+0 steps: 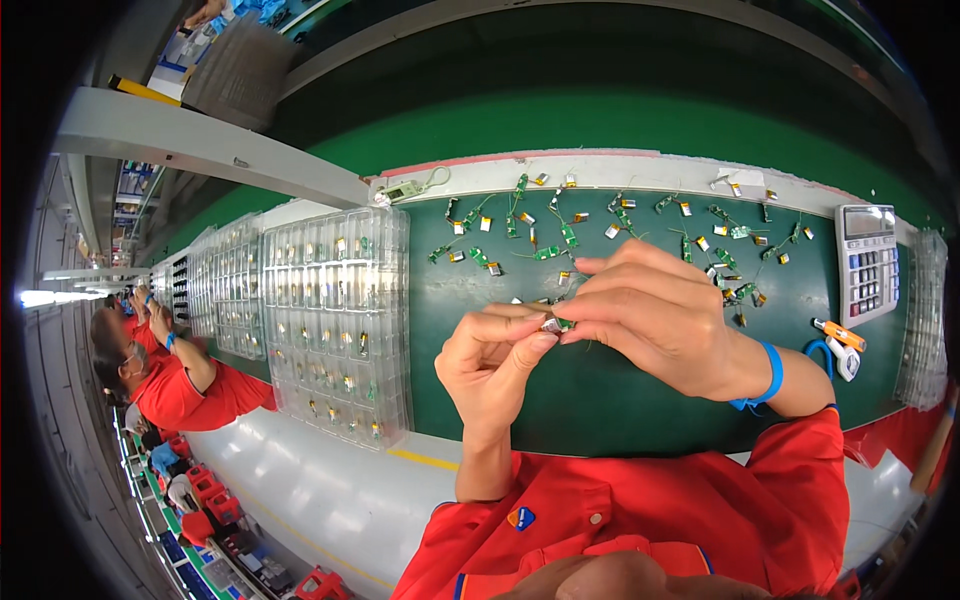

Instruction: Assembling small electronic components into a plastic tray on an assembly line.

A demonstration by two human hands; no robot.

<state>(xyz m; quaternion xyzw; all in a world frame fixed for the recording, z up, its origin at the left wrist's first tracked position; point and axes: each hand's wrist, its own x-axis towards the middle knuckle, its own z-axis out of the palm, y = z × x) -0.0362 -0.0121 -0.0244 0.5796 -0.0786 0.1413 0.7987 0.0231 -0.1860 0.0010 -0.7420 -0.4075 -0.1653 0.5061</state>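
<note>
Between my two hands is a small green circuit board with a silver battery (556, 325), held just above the green work mat (630, 400). My left hand (490, 365) pinches its silver end between thumb and fingertips. From the other side my right hand (660, 320) closes thumb and forefinger on the green end; a blue band (772, 375) circles that wrist. Fingers partly cover the piece, so its details are hidden. Several similar boards with wired batteries, such as a green board (569, 235), lie scattered on the mat beyond my hands.
Clear plastic compartment trays (335, 310) filled with such pieces stand at the left. To the right sit a calculator (867, 262), an orange-handled tool (838, 334) and more clear trays (925, 320). A co-worker in red (190, 385) sits farther left. A metal post (220, 145) slants overhead.
</note>
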